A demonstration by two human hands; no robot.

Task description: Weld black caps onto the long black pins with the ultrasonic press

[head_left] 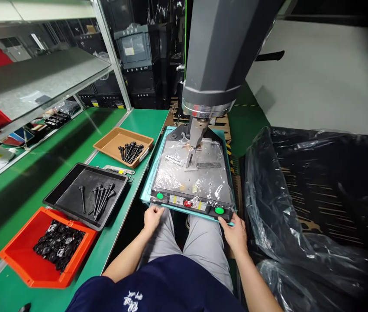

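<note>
Resting at the front edge of the machine base [191,203], the left hand [152,218] curls its fingers loosely together just below the left green button [159,196], gripping nothing. The right hand [235,234] lies with fingers together and its fingertips at the right green button [219,210]; whether they press it cannot be told. A red button [187,203] sits between the two. White writing on the dark blue shirt [158,286] is unreadable. Clear film covers the base plate under the grey press head [218,56]. Beside it on the green bench [24,173] stand a black tray [73,190], a brown tray [112,143] and a red bin [31,260].
</note>
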